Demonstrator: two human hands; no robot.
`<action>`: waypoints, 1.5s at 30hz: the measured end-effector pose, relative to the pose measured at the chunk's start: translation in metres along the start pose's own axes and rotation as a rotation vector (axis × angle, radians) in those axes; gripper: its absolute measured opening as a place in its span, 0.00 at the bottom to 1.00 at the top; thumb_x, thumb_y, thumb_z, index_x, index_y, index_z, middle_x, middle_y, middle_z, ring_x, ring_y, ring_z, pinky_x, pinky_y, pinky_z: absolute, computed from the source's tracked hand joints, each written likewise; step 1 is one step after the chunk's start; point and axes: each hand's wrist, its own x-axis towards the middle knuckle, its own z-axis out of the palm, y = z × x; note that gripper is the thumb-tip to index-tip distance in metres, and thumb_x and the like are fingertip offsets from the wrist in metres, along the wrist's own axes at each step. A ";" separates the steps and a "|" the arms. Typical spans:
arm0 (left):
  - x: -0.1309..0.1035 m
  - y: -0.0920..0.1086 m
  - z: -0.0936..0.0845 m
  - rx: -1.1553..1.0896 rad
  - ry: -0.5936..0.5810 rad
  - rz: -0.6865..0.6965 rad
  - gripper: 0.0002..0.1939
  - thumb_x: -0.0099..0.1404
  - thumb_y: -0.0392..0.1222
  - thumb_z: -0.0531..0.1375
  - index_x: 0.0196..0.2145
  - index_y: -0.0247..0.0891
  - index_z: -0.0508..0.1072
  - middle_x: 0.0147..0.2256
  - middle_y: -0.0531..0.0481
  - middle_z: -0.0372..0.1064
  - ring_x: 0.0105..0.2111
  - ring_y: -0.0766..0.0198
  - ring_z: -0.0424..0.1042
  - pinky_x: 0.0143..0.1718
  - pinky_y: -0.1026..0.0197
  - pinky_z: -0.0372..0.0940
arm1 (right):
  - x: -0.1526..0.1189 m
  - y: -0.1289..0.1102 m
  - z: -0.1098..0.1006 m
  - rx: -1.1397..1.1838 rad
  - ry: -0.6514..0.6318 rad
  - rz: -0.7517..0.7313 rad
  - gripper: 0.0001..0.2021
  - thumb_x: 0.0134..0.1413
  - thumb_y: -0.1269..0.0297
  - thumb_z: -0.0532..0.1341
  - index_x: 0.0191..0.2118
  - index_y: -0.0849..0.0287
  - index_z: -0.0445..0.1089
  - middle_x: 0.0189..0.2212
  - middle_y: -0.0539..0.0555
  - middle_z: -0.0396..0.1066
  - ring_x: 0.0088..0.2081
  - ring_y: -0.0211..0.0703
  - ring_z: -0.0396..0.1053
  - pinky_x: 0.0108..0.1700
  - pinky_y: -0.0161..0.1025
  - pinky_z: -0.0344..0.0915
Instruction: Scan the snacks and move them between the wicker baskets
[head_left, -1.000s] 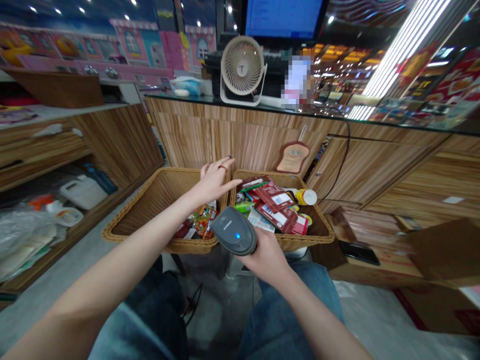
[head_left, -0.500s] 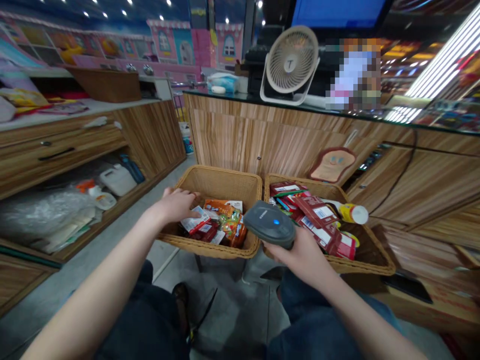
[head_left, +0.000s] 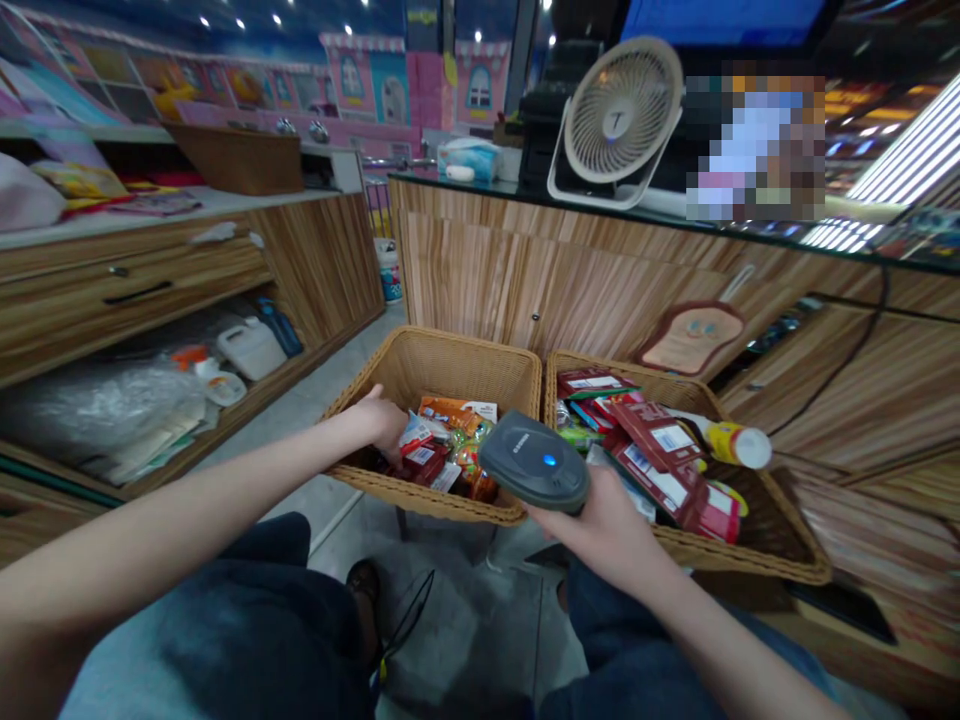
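My left hand (head_left: 384,425) reaches into the left wicker basket (head_left: 431,505), at the left side of several snack packets (head_left: 427,460). Its fingers point down and are mostly hidden, so a grip cannot be made out. My right hand (head_left: 611,515) is closed round the handle of a dark grey scanner (head_left: 534,462) with a lit blue spot on top. The scanner hangs over the right edge of the left basket. In the right wicker basket (head_left: 750,555) lie several dark red packets (head_left: 660,440) and a yellow tube with a white lid (head_left: 739,445).
Behind the baskets stands a wooden counter (head_left: 465,250) with a white fan (head_left: 622,120) on top. A bread-shaped pad (head_left: 694,338) hangs on its front. At left, an open shelf (head_left: 180,400) holds plastic bags and a white jug (head_left: 251,348). A black cable hangs at right.
My left hand has moved lower into the left basket, its fingers now bent down beside the packets. The view has shifted a little to the left. My right hand still holds the scanner.
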 end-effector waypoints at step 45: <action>-0.072 0.023 -0.003 -0.290 1.230 -0.008 0.48 0.67 0.39 0.64 0.77 0.49 0.45 0.68 0.38 0.65 0.65 0.38 0.65 0.71 0.29 0.44 | -0.008 -0.008 0.032 0.003 0.079 0.041 0.07 0.58 0.63 0.62 0.29 0.52 0.65 0.22 0.49 0.72 0.32 0.49 0.77 0.35 0.39 0.72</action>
